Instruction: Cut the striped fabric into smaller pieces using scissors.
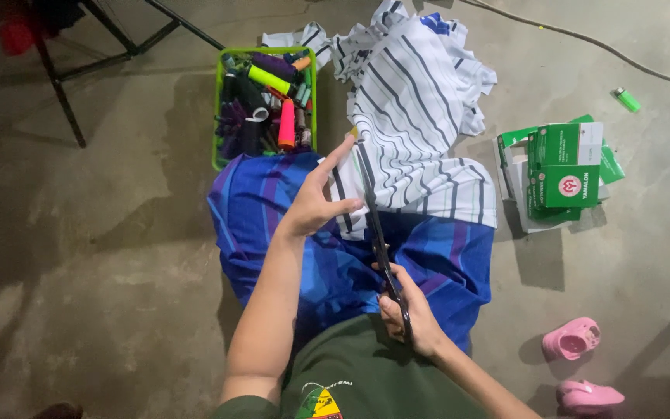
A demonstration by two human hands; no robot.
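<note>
Nearest, at the bottom edge: a dark green shirt (366, 380) with a small coloured emblem, both bare forearms reaching forward from it. Right hand (409, 314) closed around the handles of long black scissors (378, 233), fingers through the loops, blades running up and away toward the striped cloth; whether the blades stand apart or together cannot be told. Left hand (316, 198) spread flat, fingers stretched, pressing down the near edge of a white fabric with dark stripes (420, 132), just left of the scissor blades. Under both hands, draped across the lap, a blue fabric with purple stripes (273, 209), the striped white piece lying over its far part and spilling away onto the concrete floor (94, 256).

Right of the lap, on the floor: two small pink clogs (575, 361), one near the other. Farther out on the right, a heap of green and white cardboard boxes (564, 167), and beyond them a small green lighter (626, 98).

Beyond the left hand, touching the blue fabric's far edge: a green plastic basket (219, 116) packed with thread spools in purple, neon yellow, pink and orange. Farthest off, top left, black metal legs of a stand (60, 93); top right, a thin cable (583, 39) crossing the floor.
</note>
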